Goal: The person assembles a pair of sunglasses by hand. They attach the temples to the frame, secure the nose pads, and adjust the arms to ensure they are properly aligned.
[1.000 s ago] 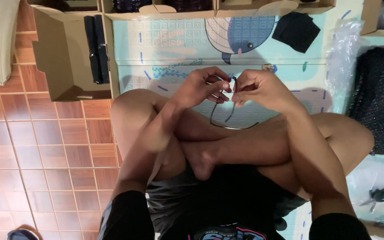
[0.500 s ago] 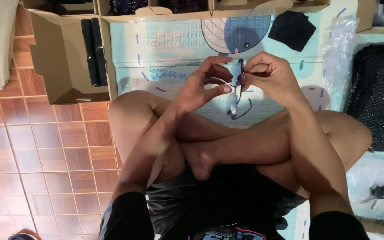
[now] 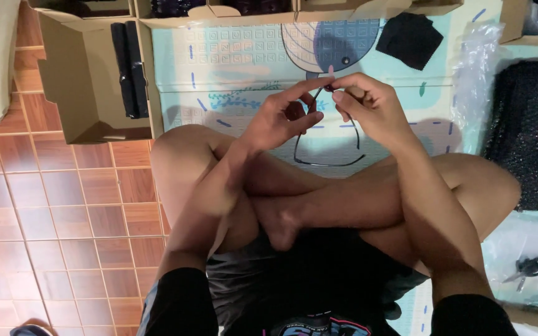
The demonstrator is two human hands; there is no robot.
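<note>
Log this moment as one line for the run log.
left hand: pinching cord end | right hand: pinching other end | thin black cord: loop hanging over play mat | scissors: right, untouched

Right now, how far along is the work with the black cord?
Done: hard to tell; no finished piece shows. In hand: the left hand and right hand pinch the ends of a thin black cord together, its loop hanging above the mat. Left: the ends look not yet joined, though fingers hide them. Scissors lie untouched at the right.
</note>
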